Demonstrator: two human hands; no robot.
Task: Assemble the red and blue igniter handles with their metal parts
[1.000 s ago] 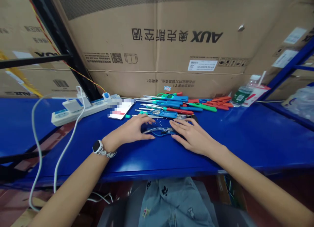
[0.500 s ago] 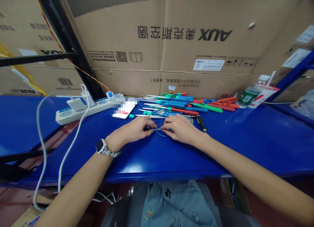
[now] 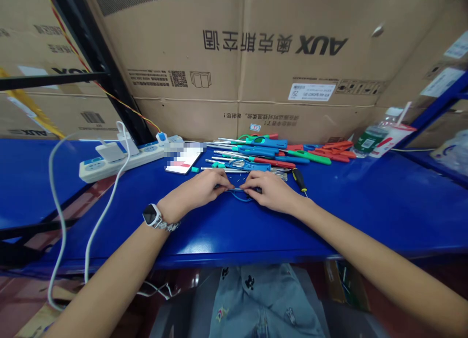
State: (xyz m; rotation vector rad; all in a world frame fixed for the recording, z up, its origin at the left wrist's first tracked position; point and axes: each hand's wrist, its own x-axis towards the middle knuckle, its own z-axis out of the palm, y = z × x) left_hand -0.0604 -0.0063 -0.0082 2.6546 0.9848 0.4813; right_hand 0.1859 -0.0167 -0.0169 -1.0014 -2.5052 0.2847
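My left hand (image 3: 206, 186), with a watch on its wrist, and my right hand (image 3: 272, 189) face each other low over the blue tabletop. Between their closed fingertips runs a thin metal rod (image 3: 237, 189), pinched at both ends; fingers hide most of it. Just below it shows a blue looped part (image 3: 241, 197), partly covered by my right hand; I cannot tell whether it joins the rod. Tiny light pieces lie behind the fingertips. Beyond both hands is a row of long-nosed lighters with blue (image 3: 268, 153), red and green handles.
A screwdriver (image 3: 299, 179) lies right of my right hand. Orange-red handle parts (image 3: 334, 152) are piled behind it, near a bottle (image 3: 369, 139) and a cup (image 3: 393, 139). A phone (image 3: 185, 159) and a power strip (image 3: 95, 169) with white cables are at left; cardboard (image 3: 164, 41) stands behind.
Both hands keep their pinch on the rod, with slight finger shifts. More of the blue looped part shows below the rod. The whole view has moved slightly.
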